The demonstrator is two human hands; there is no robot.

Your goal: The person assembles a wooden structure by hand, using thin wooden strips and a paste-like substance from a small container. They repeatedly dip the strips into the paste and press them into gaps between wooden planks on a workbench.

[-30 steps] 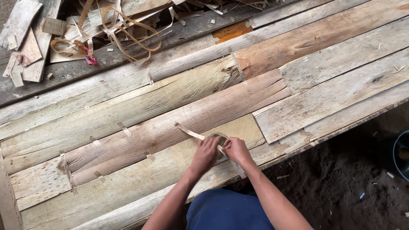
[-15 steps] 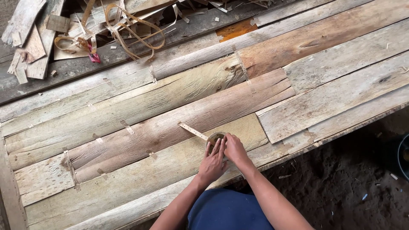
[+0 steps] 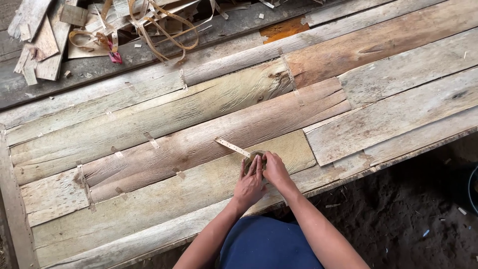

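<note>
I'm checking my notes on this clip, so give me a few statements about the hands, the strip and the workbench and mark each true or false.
1. Both hands, left hand and right hand, meet at a small coil on the plank bench. True.
2. A thin strip runs from the coil up and to the left. True.
3. The strip hangs off the bench edge toward the ground. False: it lies flat on the planks.
4. A pile of loose strips lies at the far side of the bench. True.
5. The left hand holds a hammer. False: no tool shows in either hand.
</note>
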